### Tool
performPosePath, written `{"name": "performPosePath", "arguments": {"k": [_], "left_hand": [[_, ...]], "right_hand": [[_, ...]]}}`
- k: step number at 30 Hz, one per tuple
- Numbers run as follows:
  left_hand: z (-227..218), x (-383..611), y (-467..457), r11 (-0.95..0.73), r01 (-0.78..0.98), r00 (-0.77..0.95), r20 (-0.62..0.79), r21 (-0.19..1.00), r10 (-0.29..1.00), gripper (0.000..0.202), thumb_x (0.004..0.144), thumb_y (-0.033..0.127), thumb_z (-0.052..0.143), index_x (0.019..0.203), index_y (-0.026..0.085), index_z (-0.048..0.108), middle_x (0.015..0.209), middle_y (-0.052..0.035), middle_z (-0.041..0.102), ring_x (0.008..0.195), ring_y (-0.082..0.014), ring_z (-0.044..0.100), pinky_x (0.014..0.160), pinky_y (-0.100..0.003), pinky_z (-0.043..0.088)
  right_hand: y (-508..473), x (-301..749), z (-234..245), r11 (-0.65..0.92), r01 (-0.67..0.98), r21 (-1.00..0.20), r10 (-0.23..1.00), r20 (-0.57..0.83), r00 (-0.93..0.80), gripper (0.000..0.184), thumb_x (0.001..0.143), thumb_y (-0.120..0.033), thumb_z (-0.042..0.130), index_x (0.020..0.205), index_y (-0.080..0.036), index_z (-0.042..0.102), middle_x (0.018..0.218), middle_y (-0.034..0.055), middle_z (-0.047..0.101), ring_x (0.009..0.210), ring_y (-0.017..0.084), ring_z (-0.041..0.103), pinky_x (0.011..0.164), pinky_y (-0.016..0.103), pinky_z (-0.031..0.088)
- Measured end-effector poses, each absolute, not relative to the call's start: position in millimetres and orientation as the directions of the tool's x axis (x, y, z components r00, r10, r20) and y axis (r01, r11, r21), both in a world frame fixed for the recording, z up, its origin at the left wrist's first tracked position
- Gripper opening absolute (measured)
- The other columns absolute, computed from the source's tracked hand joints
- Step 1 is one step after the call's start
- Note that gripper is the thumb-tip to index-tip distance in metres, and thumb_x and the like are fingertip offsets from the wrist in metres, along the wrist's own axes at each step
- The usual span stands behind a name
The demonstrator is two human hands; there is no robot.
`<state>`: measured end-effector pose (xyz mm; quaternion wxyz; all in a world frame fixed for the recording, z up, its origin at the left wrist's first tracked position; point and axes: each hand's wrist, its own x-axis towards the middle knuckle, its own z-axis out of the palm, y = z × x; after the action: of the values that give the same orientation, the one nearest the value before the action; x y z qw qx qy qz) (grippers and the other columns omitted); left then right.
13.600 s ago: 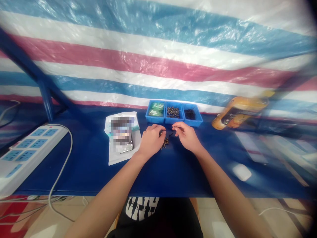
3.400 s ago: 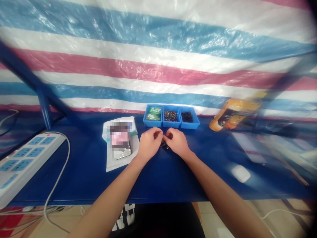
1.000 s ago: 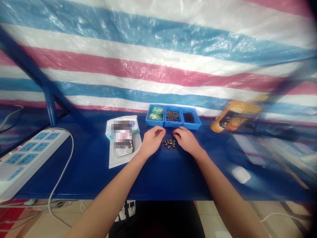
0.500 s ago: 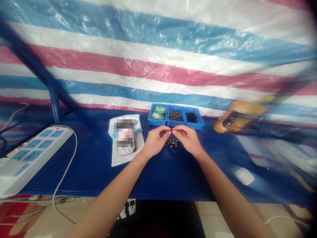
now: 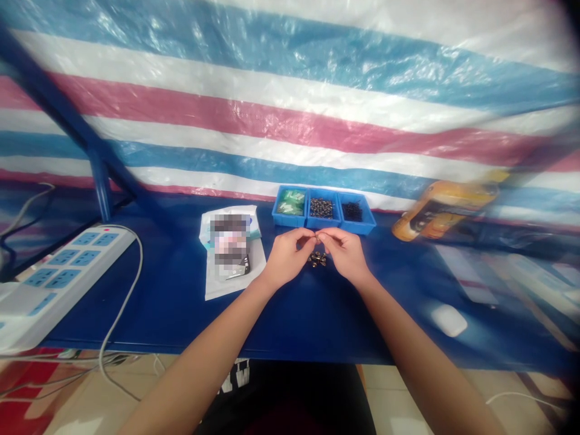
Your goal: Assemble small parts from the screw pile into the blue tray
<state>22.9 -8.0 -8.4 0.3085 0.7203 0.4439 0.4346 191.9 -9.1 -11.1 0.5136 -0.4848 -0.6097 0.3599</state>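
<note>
My left hand [image 5: 290, 255] and my right hand [image 5: 345, 254] meet over the blue table [image 5: 312, 320], fingertips pinched close together. Something small sits between the fingertips, mostly hidden and too small to name. Just beneath the fingers lies a little heap of brassy and dark metal pieces [image 5: 318, 260]. Behind the hands stand three joined blue bins. The left bin [image 5: 277, 215] has a green and white packet [image 5: 291, 202] in it, the middle bin [image 5: 322, 222] small metal parts [image 5: 321, 208], and the right bin [image 5: 357, 228] thin black pieces [image 5: 351, 211], perhaps screws.
A white plastic pouch [image 5: 231, 284] lies left of my hands. Farther left is a white power strip [image 5: 97, 254] with a looping cable [image 5: 129, 302]. On the right are an orange bottle [image 5: 446, 208] on its side, a white case [image 5: 448, 320] and a blurred flat item [image 5: 466, 275].
The fingertips of both hands have come closer together, now touching around something small. The view has shifted slightly; the bins, pouch and bottle stay in place.
</note>
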Motion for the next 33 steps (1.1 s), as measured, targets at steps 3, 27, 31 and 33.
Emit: {"name": "performPosePath", "arguments": {"k": [3,27,31,33], "left_hand": [[-10.1,24.3,-8.4,-0.442,0.396,0.228,0.38,0.805,0.896,0.018,0.093,0.029,0.056,0.095,0.022,0.072,0.09,0.0002,0.074,0.078,-0.014,0.066,0.073,-0.025,0.05],[-3.0,22.9,-12.2,-0.46,0.53,0.137,0.464,0.713,0.875,0.026,0.093,0.04,0.054,0.083,0.02,0.066,0.078,-0.0009,0.07,0.068,-0.0135,0.061,0.068,-0.026,0.047],[-2.0,21.6,-10.9,-0.44,0.519,0.108,0.454,0.733,0.884,0.027,0.094,0.04,0.053,0.082,0.02,0.066,0.077,-0.0001,0.069,0.067,-0.0134,0.06,0.068,-0.026,0.046],[-3.2,21.0,-9.3,-0.425,0.531,0.102,0.443,0.733,0.891,0.025,0.094,0.039,0.053,0.083,0.02,0.065,0.077,0.0,0.069,0.068,-0.0141,0.061,0.069,-0.026,0.046]], "right_hand": [[-11.0,188.6,-10.9,0.301,0.243,-0.922,0.949,0.314,0.016,0.023,0.086,-0.038,0.064,0.089,-0.018,0.075,0.081,0.0039,0.072,0.065,0.015,0.061,0.065,0.029,0.051],[-10.4,189.6,-12.0,0.188,0.248,-0.95,0.974,0.212,0.076,0.033,0.088,-0.053,0.058,0.093,-0.02,0.061,0.065,-0.0024,0.057,0.055,0.013,0.052,0.057,0.028,0.044],[-2.6,198.6,-16.2,0.098,0.281,-0.955,0.977,0.146,0.155,0.056,0.085,-0.057,0.06,0.128,-0.021,0.053,0.069,-0.0027,0.061,0.055,0.015,0.055,0.057,0.029,0.044],[-1.6,205.7,-16.8,0.113,0.431,-0.895,0.984,0.161,0.078,0.042,0.087,-0.054,0.058,0.112,-0.021,0.064,0.069,-0.001,0.063,0.06,0.016,0.057,0.061,0.029,0.044]]}}
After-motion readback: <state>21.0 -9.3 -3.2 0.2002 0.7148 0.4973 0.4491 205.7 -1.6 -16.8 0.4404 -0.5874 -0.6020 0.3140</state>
